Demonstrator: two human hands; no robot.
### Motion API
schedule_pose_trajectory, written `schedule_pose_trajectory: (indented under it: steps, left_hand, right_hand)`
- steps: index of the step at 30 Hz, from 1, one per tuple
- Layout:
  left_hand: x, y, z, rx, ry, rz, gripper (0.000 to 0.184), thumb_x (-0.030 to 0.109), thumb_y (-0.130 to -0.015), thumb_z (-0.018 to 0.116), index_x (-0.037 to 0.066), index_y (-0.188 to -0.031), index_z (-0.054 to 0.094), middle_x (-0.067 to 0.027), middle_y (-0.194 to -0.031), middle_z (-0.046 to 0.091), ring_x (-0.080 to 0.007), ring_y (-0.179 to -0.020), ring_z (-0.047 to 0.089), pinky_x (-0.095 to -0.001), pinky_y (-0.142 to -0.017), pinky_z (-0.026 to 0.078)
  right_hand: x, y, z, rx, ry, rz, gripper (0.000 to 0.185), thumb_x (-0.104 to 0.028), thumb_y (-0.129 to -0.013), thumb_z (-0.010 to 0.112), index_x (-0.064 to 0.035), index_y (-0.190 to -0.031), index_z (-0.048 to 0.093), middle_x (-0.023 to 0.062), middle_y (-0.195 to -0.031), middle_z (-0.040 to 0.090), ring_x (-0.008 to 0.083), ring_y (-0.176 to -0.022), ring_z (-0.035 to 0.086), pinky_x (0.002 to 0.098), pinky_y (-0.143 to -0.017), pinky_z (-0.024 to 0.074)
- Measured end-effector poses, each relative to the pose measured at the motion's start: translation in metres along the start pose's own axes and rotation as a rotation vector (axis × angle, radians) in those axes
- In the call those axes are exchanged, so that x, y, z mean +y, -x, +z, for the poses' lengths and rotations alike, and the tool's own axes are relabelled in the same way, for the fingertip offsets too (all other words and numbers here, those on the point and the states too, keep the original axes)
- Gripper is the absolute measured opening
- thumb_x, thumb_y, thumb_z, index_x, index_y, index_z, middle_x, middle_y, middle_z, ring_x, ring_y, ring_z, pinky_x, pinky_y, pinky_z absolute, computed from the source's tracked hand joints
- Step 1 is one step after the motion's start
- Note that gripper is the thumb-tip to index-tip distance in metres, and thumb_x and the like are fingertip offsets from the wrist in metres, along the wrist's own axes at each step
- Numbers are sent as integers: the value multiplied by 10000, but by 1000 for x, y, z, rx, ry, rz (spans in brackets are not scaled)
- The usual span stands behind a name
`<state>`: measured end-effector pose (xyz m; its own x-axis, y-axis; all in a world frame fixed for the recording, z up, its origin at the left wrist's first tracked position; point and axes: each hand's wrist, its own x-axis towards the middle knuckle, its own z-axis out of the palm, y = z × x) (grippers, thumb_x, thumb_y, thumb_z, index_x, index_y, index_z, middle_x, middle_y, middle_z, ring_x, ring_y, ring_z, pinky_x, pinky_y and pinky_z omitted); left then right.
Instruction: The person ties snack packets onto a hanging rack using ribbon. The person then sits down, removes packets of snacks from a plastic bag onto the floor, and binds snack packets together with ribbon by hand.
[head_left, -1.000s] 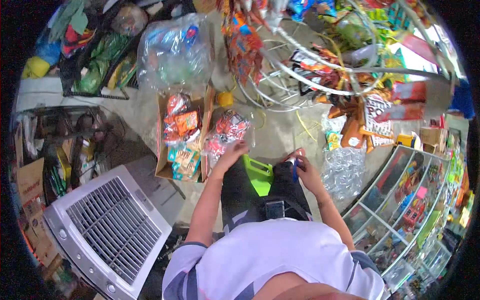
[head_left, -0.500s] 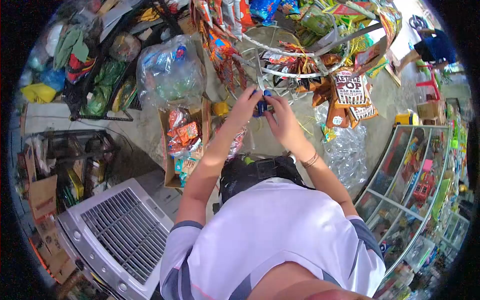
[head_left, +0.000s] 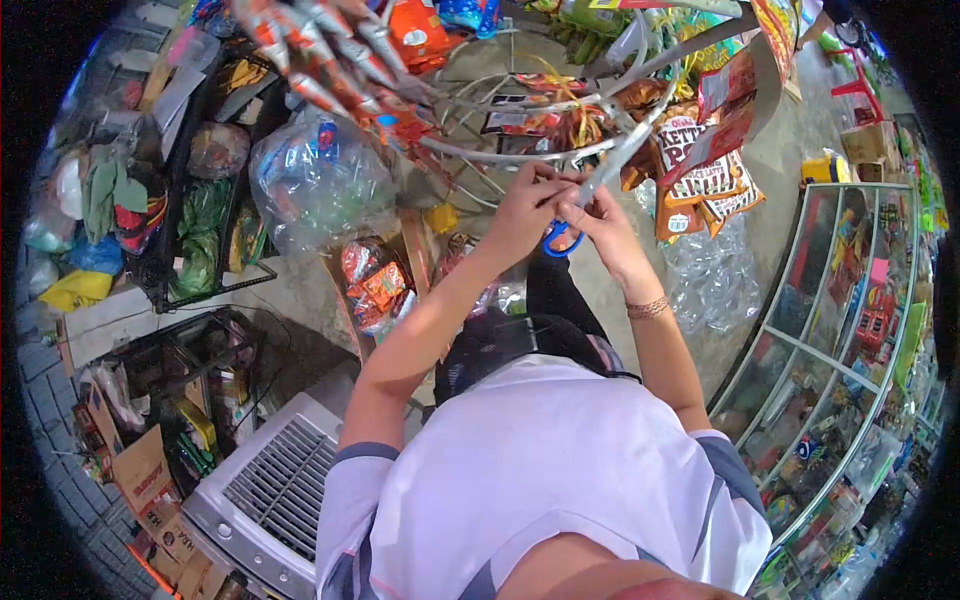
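Scissors with blue handles (head_left: 550, 246) are in my right hand (head_left: 607, 238), the handle loops showing below the fingers. My left hand (head_left: 525, 212) is close against the right one, its fingers bent and closed. Whatever lies between those fingertips is hidden. Both hands are just below the white wire ring of a hanging rack (head_left: 500, 157). Red and orange snack packets (head_left: 340, 75) hang in strips from the rack's left side. At its right hangs a Kettle Pop bag (head_left: 690, 165), with other orange bags around it.
An open cardboard box with snack packets (head_left: 375, 285) stands on the floor at left, near a clear plastic bag (head_left: 320, 180). A grey grille unit (head_left: 285, 490) sits lower left. Clear plastic wrapping (head_left: 710, 275) lies at right, beside a glass display case (head_left: 810, 360).
The scissors have turned, with the handles now below my hands. Both hands have shifted right and slightly down. The view has swung, and the hanging packets have moved left.
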<state>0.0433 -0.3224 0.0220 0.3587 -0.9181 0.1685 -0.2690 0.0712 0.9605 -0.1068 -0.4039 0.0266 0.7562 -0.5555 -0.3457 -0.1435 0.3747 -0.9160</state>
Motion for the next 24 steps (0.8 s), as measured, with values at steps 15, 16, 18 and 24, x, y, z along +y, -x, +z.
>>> schedule_pose_trajectory:
  steps: [15,16,18,24]
  left_hand:
    - [-40,-119,36,324,-787,32,224,224,-729,712,130,-930,685,-52,-1022,583,-298,-1020,485,-469,-873,325]
    - [-45,-122,38,361,-773,43,216,230,-717,714,137,-910,685,-43,-999,590,-294,-1015,491,-464,-866,323]
    - [-51,-121,39,387,-760,50,189,237,-706,717,148,-870,684,-25,-959,601,-284,-996,504,-452,-855,320]
    - [-57,-120,36,420,-812,168,111,195,-701,720,162,-793,667,25,-911,614,-231,-942,534,-438,-812,305]
  right_hand:
    - [-17,-8,-108,7,449,69,286,-152,-897,625,-7,-1144,635,106,-985,672,189,-875,612,342,-815,468]
    - [-13,-7,-111,40,531,-6,253,-160,-912,611,-19,-1121,637,83,-925,640,161,-850,586,322,-797,462]
    - [-6,-6,-115,94,695,-153,197,-175,-942,583,-42,-1075,640,37,-806,577,107,-801,533,281,-760,450]
    - [-9,-12,-115,152,564,-113,342,-123,-879,666,-23,-1177,531,53,-948,594,117,-852,548,282,-779,466]
